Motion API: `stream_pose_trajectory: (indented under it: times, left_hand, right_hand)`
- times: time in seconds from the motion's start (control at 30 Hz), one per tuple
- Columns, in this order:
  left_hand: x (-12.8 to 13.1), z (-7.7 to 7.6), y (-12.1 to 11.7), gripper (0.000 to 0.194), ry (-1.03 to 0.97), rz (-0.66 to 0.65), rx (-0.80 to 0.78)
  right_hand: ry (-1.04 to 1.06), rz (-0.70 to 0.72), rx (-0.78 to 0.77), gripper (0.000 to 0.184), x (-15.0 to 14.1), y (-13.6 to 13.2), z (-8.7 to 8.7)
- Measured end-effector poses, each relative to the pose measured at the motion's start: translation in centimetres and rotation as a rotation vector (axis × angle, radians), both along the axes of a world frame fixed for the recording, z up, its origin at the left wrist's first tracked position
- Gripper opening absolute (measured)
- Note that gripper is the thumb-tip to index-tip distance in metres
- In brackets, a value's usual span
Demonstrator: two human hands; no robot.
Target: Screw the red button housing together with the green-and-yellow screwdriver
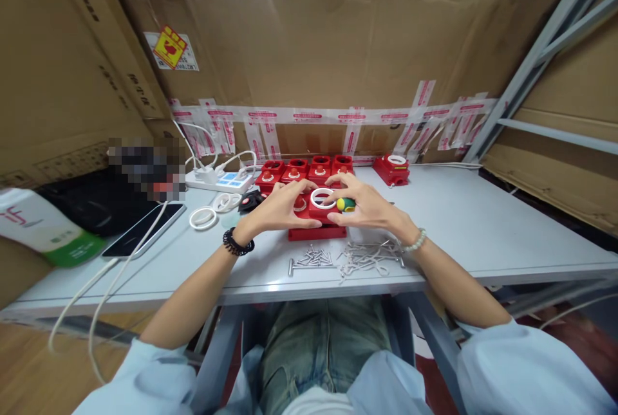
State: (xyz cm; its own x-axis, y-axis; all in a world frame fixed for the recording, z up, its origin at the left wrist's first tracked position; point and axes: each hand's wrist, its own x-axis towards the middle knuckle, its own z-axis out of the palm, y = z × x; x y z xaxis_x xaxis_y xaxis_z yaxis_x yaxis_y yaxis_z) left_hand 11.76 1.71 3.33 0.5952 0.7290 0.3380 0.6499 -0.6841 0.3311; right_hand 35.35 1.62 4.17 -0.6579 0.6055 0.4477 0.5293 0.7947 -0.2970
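A red plastic box [317, 232] lies on the grey table in front of me, with a white ring [322, 198] on its top. My left hand [280, 209] grips the box's left side, fingers curled over a red button part. My right hand [363, 202] rests on the box's right side, its fingers closed round a green and yellow screwdriver handle [346, 204] beside the ring.
More red boxes [307, 169] stand in a row behind, another [392, 169] to the right. Screws and metal clips [347, 256] lie near the table's front edge. White rings [203, 217], a power strip [223, 179], a phone [143, 229] and cables lie at the left. Cardboard walls surround the table.
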Motion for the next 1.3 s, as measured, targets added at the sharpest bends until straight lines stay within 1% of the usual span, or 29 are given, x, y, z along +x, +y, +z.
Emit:
stream_pose_trajectory:
  times: [0.33,0.5,0.73,0.9,1.0,1.13,1.3]
  left_hand:
    - [0.0,-0.8,0.5,0.068,0.062,0.017,-0.068]
    - [0.1,-1.1,0.7,0.076,0.106,-0.001,-0.081]
    - [0.0,-1.2,0.8,0.079,0.105,0.003,-0.123]
    - [0.4,-0.9,0.6,0.079,0.101,-0.014,-0.118]
    - [0.8,-1.0,0.6,0.073,0.052,-0.056,-0.104]
    - [1.1,-1.3,0.8,0.069,-0.024,-0.102,-0.142]
    - [1.0,-1.4,0.8,0.067,-0.013,-0.083,-0.131]
  right_hand:
    - [-0.086,-0.024,0.031,0.029,-0.1,-0.1,0.0]
    - [-0.109,-0.018,0.038,0.029,-0.1,-0.1,0.0]
    - [-0.124,-0.027,0.027,0.029,-0.1,-0.1,0.1]
    - [-0.114,-0.022,0.016,0.029,0.0,0.0,-0.1]
    - [-0.111,-0.016,0.019,0.029,0.0,0.1,-0.2]
    - [-0.118,-0.02,0.007,0.027,0.0,0.2,-0.2]
    - [-0.089,0.003,-0.05,0.027,0.0,0.3,-0.2]
